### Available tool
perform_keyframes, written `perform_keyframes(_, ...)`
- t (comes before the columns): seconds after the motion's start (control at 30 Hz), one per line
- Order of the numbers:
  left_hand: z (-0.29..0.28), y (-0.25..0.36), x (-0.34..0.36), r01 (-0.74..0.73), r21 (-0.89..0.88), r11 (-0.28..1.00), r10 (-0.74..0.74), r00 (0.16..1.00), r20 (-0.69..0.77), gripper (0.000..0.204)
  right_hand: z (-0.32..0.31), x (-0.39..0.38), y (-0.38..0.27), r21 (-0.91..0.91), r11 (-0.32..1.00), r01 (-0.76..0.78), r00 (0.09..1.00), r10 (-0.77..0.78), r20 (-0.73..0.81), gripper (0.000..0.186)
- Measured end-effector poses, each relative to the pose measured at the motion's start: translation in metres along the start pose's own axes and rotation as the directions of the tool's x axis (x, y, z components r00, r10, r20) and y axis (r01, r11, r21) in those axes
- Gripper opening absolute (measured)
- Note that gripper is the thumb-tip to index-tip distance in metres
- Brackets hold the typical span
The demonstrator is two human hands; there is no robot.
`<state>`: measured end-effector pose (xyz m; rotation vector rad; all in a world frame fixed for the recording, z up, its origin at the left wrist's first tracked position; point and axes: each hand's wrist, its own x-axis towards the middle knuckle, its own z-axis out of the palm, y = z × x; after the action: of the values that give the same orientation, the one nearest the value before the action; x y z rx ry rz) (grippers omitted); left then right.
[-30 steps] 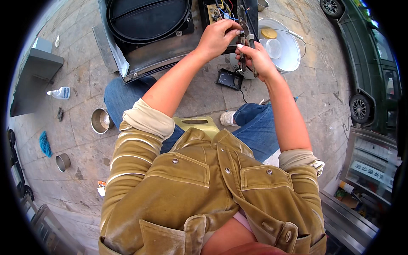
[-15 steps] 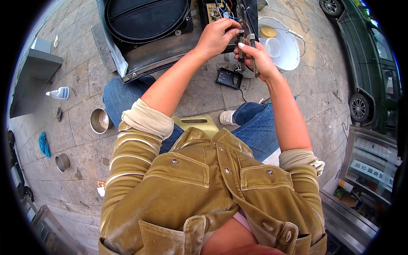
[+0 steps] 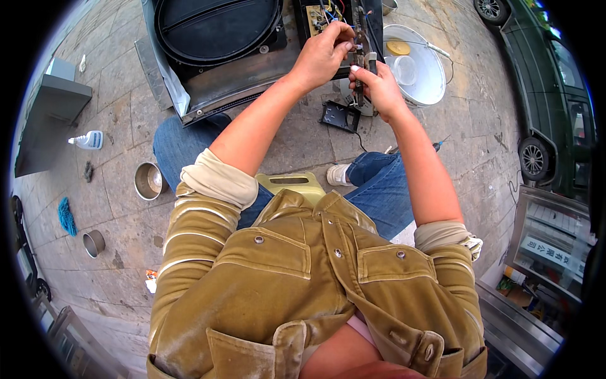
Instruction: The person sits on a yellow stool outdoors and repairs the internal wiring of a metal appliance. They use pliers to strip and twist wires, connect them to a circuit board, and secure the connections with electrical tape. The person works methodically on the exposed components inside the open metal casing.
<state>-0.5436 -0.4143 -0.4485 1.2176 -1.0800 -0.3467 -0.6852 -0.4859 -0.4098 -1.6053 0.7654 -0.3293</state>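
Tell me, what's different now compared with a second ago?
Only a little: the left hand's fingers have drawn slightly to the left beside the dark metal part; whether they touch it is unclear. The right hand still holds that part. The white bucket and black tray stayed put.
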Motion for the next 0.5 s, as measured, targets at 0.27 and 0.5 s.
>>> perform_keyframes(0.27, -0.001, 0.005, -0.001, -0.004, 0.022, 1.0, 0.004, 1.0, 0.008, 0.013, 0.008, 0.003, 0.01, -0.091, 0.995, 0.041, 0.998, -0.045, -0.047, 0.016)
perform_keyframes(0.5, -0.002, 0.001, -0.001, 0.03, 0.001, 1.0, -0.03, 0.997, 0.066, 0.013, 0.014, 0.001, 0.011, -0.066, 0.998, 0.005, 0.996, -0.011, -0.093, 0.011)
